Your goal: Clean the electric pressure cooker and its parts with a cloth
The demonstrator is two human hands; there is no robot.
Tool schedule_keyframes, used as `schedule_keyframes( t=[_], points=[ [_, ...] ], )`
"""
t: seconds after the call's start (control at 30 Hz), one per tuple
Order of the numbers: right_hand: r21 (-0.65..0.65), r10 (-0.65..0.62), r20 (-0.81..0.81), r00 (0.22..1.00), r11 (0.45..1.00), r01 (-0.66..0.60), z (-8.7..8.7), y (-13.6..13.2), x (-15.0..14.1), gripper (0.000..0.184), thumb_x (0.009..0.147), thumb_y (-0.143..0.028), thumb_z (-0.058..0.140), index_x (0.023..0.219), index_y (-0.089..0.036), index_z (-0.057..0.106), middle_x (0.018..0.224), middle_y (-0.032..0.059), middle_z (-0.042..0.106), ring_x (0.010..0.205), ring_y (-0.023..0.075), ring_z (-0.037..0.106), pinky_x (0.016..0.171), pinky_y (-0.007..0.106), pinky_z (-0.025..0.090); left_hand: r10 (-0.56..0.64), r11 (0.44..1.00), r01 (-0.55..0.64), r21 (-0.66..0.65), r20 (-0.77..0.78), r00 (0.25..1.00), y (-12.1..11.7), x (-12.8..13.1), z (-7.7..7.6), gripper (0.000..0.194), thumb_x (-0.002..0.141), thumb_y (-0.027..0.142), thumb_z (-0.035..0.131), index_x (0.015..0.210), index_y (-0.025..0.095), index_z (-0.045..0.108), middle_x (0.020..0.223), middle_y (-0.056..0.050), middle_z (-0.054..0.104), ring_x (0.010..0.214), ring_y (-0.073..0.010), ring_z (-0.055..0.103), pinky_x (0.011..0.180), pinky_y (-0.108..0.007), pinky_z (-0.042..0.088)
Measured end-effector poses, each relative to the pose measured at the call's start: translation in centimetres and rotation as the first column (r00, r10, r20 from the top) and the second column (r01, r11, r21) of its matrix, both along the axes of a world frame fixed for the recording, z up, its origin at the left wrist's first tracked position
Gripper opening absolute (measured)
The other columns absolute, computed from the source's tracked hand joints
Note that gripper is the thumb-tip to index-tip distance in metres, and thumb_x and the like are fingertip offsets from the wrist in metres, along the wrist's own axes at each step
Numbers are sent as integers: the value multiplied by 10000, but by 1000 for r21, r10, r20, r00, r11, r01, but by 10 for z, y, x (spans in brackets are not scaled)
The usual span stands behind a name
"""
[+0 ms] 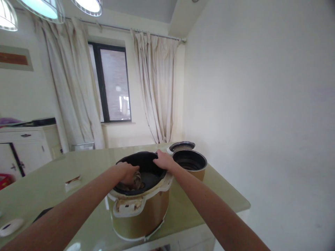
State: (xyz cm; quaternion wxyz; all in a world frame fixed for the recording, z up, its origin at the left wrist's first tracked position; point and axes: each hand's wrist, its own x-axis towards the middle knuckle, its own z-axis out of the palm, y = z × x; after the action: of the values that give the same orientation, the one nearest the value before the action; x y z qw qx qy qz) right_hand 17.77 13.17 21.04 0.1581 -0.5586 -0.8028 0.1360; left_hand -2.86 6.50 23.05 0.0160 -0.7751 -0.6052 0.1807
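A gold-and-white electric cooker body (153, 212) stands upright near the table's front edge, its lid off and its dark inside showing. My left hand (128, 173) reaches down into it, fingers closed around what looks like a crumpled brownish cloth (137, 180). The cloth lies against the near left inner wall, and my fingertips are partly hidden. On the far right of the rim rests my right hand (164, 161), its fingers curled over the edge and gripping it. The white side handle (128, 208) facing me has brown stains.
Behind my right hand stand a dark-lined inner pot (201, 169) and a round lid (180, 146). A small packet-like thing (73, 181) lies left on the green tabletop (96, 164). A white oval object (10, 227) is near the left edge. A wall (261, 104) borders the right.
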Motion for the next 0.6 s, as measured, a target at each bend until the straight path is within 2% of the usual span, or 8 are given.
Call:
schedule_keyframes(
  t=[0.1,0.17,0.23,0.3,0.37,0.47,0.5,0.6],
  points=[
    [-9,-7,-33,999,1000,6,0,-3,1,551,885,-406,595,1388,-184,569,1333,185,707,1227,355,678,954,435,529,-39,992,35,-121,-31,999,3,19,-6,769,689,389,838,1424,254,657,1343,-187,733,1197,-435,702,922,-498,581],
    [-14,-12,-45,999,1000,11,1,-4,1,551,885,-418,594,1387,-192,573,1332,175,709,1229,350,676,964,435,526,-114,985,108,-134,-34,993,2,35,-8,609,755,254,775,1359,276,702,1296,-149,763,1153,-384,731,899,-463,592],
    [-24,-18,-65,998,1000,17,1,-3,2,529,888,-425,597,1370,-208,584,1322,157,714,1225,339,676,973,430,523,-213,975,211,-72,-25,977,0,51,-6,561,820,155,691,1367,281,692,1330,-145,746,1181,-368,716,923,-477,584],
    [-39,-31,-97,995,999,28,0,0,2,457,929,-435,549,1331,-223,603,1306,141,719,1218,322,677,981,428,521,-318,948,319,23,-17,948,1,65,-4,561,876,92,603,1403,274,661,1422,-152,689,1315,-368,631,1003,-505,546],
    [-50,-54,-125,991,998,48,-2,3,3,391,1006,-416,414,1276,-223,621,1308,141,714,1225,299,671,990,423,516,-466,875,465,134,-28,885,8,69,-3,489,924,83,552,1352,271,694,1438,-141,674,1400,-341,550,1088,-497,490],
    [-50,-86,-135,987,996,80,-3,6,5,428,1061,-369,258,1235,-221,620,1322,151,698,1245,272,659,1003,410,509,-685,693,681,236,-78,724,28,51,-9,330,955,117,584,1136,304,788,1255,-94,763,1310,-286,601,1160,-461,426],
    [-48,-91,-136,987,995,85,-4,6,5,423,1064,-380,261,1238,-225,614,1319,150,698,1244,270,658,1006,410,507,-718,655,712,252,-85,690,35,40,-13,316,941,110,617,1087,323,799,1221,-71,776,1290,-277,611,1183,-465,399],
    [-50,-97,-142,985,995,91,-4,3,6,411,1057,-439,306,1259,-242,605,1297,136,710,1225,282,667,1003,427,504,-694,666,679,309,-77,716,51,8,-24,376,886,60,676,1069,364,799,1332,-38,743,1373,-301,551,1216,-529,335]
  ],
)
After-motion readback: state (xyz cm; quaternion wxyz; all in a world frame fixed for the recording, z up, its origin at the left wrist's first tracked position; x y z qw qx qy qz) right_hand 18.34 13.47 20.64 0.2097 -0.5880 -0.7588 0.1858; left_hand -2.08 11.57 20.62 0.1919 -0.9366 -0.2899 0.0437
